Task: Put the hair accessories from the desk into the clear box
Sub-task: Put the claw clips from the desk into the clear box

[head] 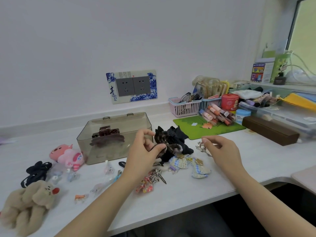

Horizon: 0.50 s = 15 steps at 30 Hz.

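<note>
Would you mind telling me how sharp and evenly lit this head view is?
Head view: soft, even light, faint shadows; wide-angle bending curves the desk edge; the window is washed out; the left hand and clear box are fairly sharp, the corners softer.

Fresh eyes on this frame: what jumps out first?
Two bare hands mid-desk: the left hand pinches a dark tortoiseshell hair clip, and the right hand pinches a small silver clip. Just left of them stands the clear box, open, with a brown claw clip inside. Scattered hair accessories and a fluffy beige plush fill the desk's near left.
</note>
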Motion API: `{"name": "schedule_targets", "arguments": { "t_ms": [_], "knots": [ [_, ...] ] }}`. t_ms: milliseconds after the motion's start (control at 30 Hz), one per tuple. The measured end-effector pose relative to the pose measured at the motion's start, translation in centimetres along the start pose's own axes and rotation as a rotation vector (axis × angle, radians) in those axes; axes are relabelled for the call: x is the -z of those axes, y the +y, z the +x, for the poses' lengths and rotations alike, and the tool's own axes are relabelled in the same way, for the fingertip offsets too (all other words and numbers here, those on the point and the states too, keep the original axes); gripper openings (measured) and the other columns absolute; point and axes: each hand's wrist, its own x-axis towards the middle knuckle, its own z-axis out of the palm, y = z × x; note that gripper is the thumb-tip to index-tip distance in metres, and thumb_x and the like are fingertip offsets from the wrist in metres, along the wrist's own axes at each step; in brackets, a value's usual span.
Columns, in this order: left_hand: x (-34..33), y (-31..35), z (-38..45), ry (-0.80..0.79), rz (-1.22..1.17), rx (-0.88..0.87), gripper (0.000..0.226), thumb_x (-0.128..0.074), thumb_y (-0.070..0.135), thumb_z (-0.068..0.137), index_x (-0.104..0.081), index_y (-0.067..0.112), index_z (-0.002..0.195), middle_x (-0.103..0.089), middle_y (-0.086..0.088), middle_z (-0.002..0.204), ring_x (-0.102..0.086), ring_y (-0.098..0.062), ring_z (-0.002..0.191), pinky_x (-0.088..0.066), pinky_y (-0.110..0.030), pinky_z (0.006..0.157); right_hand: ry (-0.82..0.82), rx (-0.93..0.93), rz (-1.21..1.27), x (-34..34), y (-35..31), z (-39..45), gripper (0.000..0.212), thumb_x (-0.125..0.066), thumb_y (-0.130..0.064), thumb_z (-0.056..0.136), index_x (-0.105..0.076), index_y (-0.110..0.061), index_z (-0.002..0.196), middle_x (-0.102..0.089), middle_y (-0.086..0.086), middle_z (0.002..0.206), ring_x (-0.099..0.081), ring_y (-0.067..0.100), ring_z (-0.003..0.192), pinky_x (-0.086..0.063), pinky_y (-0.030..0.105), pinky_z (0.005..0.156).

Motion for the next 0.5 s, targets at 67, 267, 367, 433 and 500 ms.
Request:
{"name": "schedule_targets", "arguments": {
  "t_ms": [67, 267, 367, 433, 500],
  "knots": [
    [0.1, -0.3, 0.2, 0.009, -0.006, 0.032, 0.032, -0.067, 0.026, 0.084, -0.05, 0.029, 0.111, -0.044, 0.002, 0.065, -0.041, -0.002, 0.056, -0.04, -0.009, 0.059, 0.024, 0.004, 0.059, -0.3, -0.6, -0.2, 0.013, -0.059, -0.026, 0.088, -0.07, -0.022, 0.094, -0.067, -0.01, 0.08, -0.057, 0.004, 0.065, -0.039, 0.004, 0.051],
    [1.2, -0.6, 1.1, -0.016, -0.161, 0.144, 0.018, -0.059, 0.042, 0.087, -0.066, 0.032, 0.101, -0.058, -0.017, 0.074, -0.057, -0.019, 0.071, -0.045, -0.026, 0.069, -0.062, -0.051, 0.382, -1.5, -3.2, -0.2, 0.015, -0.058, -0.017, 0.089, -0.07, -0.021, 0.096, -0.068, -0.005, 0.08, -0.059, -0.004, 0.054, -0.042, 0.007, 0.049],
    [2.5, 0.1, 1.5, 0.01, -0.208, 0.178, 0.023, -0.057, 0.043, 0.088, -0.069, 0.026, 0.097, -0.072, -0.013, 0.092, -0.064, -0.014, 0.079, -0.047, -0.021, 0.068, -0.168, -0.07, 0.447, -2.1, -4.9, 0.0, 0.02, -0.054, -0.018, 0.091, -0.07, -0.029, 0.097, -0.062, -0.004, 0.079, -0.054, 0.0, 0.053, -0.041, 0.013, 0.053],
    [3.4, 0.5, 2.0, 0.048, -0.178, 0.186, 0.028, -0.055, 0.043, 0.089, -0.07, 0.024, 0.102, -0.073, -0.004, 0.09, -0.065, -0.013, 0.082, -0.047, -0.022, 0.068, -0.248, -0.074, 0.468, -2.6, -6.1, 0.1, 0.024, -0.052, -0.019, 0.092, -0.069, -0.036, 0.094, -0.06, -0.002, 0.083, -0.051, 0.008, 0.06, -0.039, 0.019, 0.058],
    [4.6, 0.9, 2.6, 0.1, -0.206, 0.195, 0.022, -0.057, 0.041, 0.089, -0.07, 0.027, 0.1, -0.073, 0.003, 0.087, -0.066, -0.015, 0.08, -0.049, -0.025, 0.068, -0.323, -0.081, 0.476, -3.4, -7.4, 0.2, 0.025, -0.05, -0.021, 0.094, -0.069, -0.038, 0.091, -0.059, -0.001, 0.087, -0.046, 0.01, 0.064, -0.038, 0.022, 0.062]
  ]
}}
